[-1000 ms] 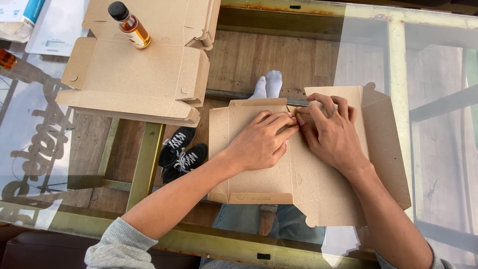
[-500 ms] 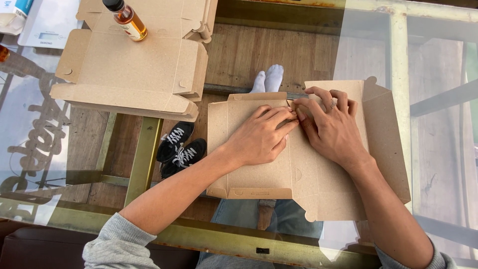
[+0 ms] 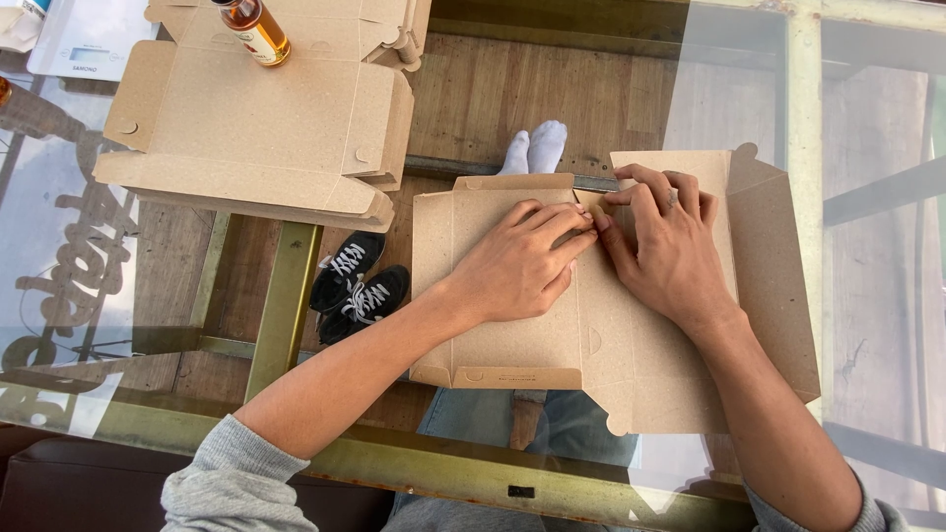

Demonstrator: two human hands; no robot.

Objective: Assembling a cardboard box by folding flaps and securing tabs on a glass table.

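My left hand [image 3: 517, 266] and right hand [image 3: 670, 241], both flat, fingers spread, pressing flattened cardboard box [image 3: 512, 345] near worktop's [image 3: 887, 325] front edge. I judge box light, stiff, creasable; grip by flap edges.

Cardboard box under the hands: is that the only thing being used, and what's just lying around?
In use:
flat cardboard box, pressed by left hand and right hand

Lying about:
stack of flat boxes
small amber bottle
white scale
black shoes
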